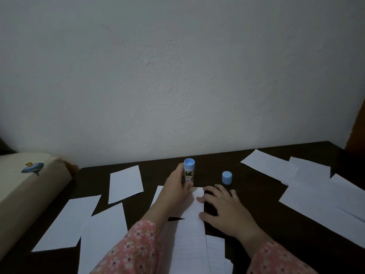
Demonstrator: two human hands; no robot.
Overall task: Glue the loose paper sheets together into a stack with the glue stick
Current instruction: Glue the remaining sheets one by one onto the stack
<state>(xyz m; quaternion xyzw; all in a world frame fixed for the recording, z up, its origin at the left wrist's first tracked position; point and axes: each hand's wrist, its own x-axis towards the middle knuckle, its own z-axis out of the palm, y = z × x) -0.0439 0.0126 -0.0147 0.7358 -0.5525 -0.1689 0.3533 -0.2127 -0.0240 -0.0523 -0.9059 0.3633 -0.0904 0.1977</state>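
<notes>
My left hand (178, 185) grips an uncapped glue stick (188, 172), held upright with its lower end at the top edge of a white sheet (194, 220) in the middle of the dark table. Its blue cap (227, 177) stands alone on the table just right of it. My right hand (223, 206) rests flat with spread fingers, its thumb and fingertips on that sheet's right edge. Several loose white sheets lie around, to the left (125, 183) and to the right (270, 165).
A cream cushion or box (25, 186) with a small blue sticker lies at the left edge of the dark table (246, 196). A plain white wall rises right behind the table. A brown edge shows at the far right.
</notes>
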